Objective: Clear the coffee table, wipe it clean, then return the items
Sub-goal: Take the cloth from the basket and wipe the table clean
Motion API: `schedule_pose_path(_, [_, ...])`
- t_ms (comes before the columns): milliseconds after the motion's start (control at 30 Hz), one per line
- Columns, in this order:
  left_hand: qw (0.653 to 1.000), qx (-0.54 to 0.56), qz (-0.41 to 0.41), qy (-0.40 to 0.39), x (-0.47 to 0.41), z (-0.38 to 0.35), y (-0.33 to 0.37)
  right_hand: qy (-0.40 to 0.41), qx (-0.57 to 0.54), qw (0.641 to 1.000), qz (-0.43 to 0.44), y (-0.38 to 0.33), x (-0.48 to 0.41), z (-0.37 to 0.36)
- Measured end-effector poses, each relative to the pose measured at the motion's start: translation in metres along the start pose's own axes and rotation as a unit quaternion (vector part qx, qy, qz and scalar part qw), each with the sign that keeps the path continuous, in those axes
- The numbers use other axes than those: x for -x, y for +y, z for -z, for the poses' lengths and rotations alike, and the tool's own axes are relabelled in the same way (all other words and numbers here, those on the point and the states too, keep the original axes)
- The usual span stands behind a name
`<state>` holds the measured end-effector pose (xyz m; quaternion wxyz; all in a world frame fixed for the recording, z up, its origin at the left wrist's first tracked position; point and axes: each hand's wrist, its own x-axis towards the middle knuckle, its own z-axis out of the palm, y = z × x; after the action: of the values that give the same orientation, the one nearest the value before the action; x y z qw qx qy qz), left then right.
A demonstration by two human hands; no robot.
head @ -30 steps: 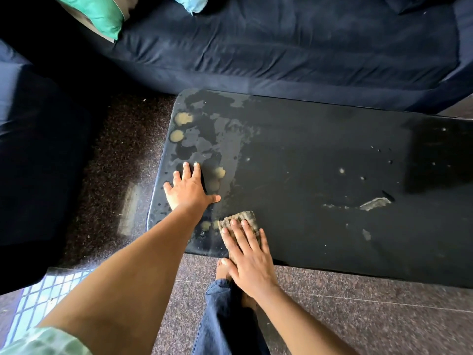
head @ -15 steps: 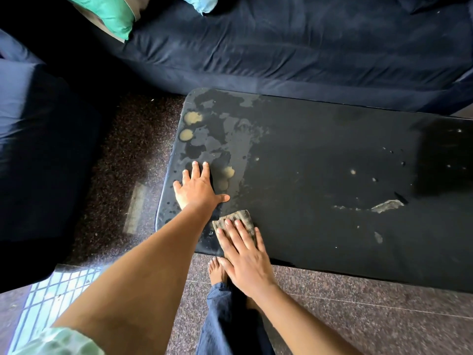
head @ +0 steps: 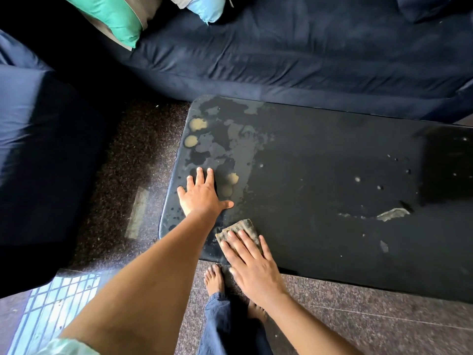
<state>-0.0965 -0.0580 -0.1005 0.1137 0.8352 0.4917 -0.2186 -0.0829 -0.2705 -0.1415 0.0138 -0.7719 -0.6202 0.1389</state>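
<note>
Dark sofa point(head: 281, 47) behind black desk point(head: 320, 175); tan stains point(head: 197, 124) seen at left end. Cloth point(head: 240, 228) pressed at near edge under right hand point(head: 252, 265), fingers point(head: 238, 242) straight. Left hand point(head: 202, 196) laid flat, nothing held. Risk: cloth dragged off edge; stains merely smeared.

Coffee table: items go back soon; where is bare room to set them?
Bare: the middle of the coffee table, between the cloth and the sofa, and the right half around the chipped patch. Crowded: the near left corner, left hand flat on it, right hand pressing the cloth.
</note>
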Motion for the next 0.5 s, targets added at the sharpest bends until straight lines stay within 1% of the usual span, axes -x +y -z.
schedule_pose_path(100, [1.0, 0.003, -0.001, 0.004, 0.0, 0.0, 0.0, -0.002, -0.01, 1.0, -0.009, -0.007, -0.008, 0.0])
schedule_pose_path(200, [1.0, 0.001, 0.0, 0.002, 0.0, 0.001, 0.0, 0.012, 0.007, 0.999, 0.045, 0.006, 0.001, 0.001])
schedule_pose_path(367, [1.0, 0.001, -0.002, 0.008, 0.0, 0.001, 0.0, -0.005, 0.05, 0.992, 0.116, 0.032, -0.002, 0.008])
schedule_pose_path(433, [1.0, 0.0, -0.003, 0.01, 0.001, 0.0, 0.0, -0.006, 0.045, 0.993, 0.11, 0.025, -0.017, 0.008])
schedule_pose_path(500, [1.0, -0.001, -0.003, 0.009, 0.001, 0.0, 0.0, -0.014, 0.017, 0.997, 0.069, 0.01, -0.029, 0.01])
